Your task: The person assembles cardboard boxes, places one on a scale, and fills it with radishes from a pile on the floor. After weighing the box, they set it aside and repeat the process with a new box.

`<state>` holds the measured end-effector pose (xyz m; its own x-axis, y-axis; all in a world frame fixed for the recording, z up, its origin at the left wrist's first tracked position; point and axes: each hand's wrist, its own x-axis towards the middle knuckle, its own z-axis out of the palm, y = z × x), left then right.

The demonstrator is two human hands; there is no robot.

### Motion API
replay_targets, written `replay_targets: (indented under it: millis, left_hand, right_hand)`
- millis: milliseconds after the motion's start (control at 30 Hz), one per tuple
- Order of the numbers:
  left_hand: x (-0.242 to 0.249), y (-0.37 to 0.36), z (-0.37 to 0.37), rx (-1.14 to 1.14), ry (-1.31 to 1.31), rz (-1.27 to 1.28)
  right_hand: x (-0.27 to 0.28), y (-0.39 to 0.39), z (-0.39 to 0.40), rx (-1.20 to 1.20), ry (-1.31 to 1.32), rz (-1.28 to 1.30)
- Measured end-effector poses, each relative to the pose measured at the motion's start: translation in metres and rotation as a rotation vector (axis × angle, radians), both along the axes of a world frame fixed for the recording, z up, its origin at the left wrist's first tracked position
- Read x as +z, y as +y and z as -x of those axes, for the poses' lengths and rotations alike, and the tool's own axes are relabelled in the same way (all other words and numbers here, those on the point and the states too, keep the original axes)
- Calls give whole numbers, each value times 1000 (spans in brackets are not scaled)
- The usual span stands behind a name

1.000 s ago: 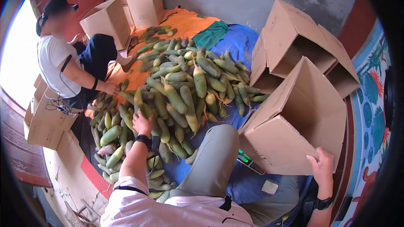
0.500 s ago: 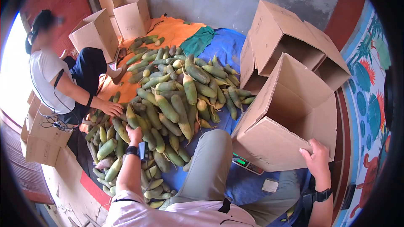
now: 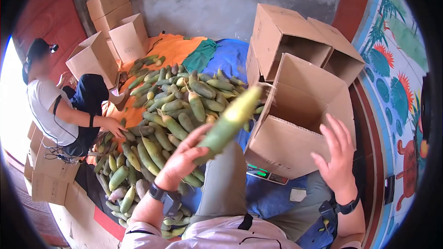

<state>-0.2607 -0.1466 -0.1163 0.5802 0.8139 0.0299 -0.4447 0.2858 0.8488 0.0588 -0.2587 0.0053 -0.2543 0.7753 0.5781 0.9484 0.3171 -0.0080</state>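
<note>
No words, brands or numbers are being shown legibly. Under the near edge of the open cardboard box (image 3: 290, 147), green readouts are being lit on the display (image 3: 261, 174) of a digital scale (image 3: 278, 179), but their values are being blurred beyond reading. On that box's near panel, faint printing is being carried, too small to be deciphered.

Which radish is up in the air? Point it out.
The green radish in the wearer's left hand; the other radishes lie below, mostly heaped together.
</note>
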Motion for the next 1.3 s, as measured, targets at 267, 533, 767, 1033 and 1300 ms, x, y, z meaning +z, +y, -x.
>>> replay_targets:
  millis: [267,533,767,1033,1300]
  left_hand:
    - [35,-32,-67,-523,47,-61]
    - [28,-22,-92,-455,85,-244]
    - [32,-7,-117,267,377,-927]
    - [-2,4,-149,410,803,-1362]
    - [-13,9,-149,504,850,-1446]
  right_hand:
    - [2,-35,-6,-34,-311,121]
    - [3,-55,-35,-115,-239,189]
    - [21,-35,-72,-386,-73,-25]
    - [-6,32,-105,-388,-201,373]
    - [-46,77,-137,-309,-21,944]
